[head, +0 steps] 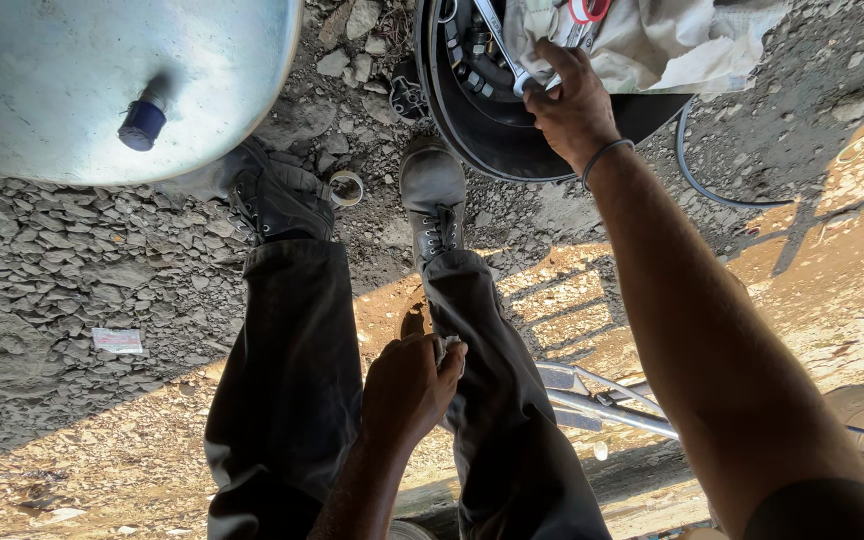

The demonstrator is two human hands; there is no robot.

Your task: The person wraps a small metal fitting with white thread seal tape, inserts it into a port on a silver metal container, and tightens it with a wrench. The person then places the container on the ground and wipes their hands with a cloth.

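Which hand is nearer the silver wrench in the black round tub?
Right. The right hand reaches into the black round tub, fingers on the silver wrench. The left hand rests by the knee, far away.

Tank [72, 70]: smooth dull metal. Wrench [500, 45]: shiny metal. Rag [652, 40]: creased cloth. Boots [432, 190]: scuffed leather. Ground [72, 270]: rough stone.

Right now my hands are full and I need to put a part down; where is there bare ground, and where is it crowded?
Free: stony ground between the grey metal tank and the dark left boot. Crowded: the black round tub, full of wrenches and cloth, where the right hand reaches.
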